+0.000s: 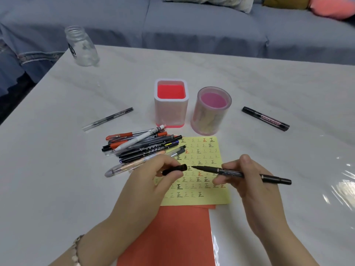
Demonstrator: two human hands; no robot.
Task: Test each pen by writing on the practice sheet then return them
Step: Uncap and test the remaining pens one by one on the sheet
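A yellow practice sheet (203, 150) printed with rows of characters lies on the table, on top of an orange sheet (172, 231). My right hand (249, 185) holds an uncapped black pen (242, 172) above the sheet, tip pointing left. My left hand (151, 175) pinches the pen's black cap (174, 169), its open end facing the tip a short way off. A pile of several pens (142, 146) lies left of the sheet. Behind it stand a square pink holder (171, 112) and a round pink holder (209, 116), both showing no pens.
A clear-bodied black pen (108, 119) lies alone at the left. A fat black whiteboard marker (266, 118) lies at the right. A clear glass jar (81, 47) stands at the far left corner. A blue sofa (192, 25) runs behind the white table (57, 169).
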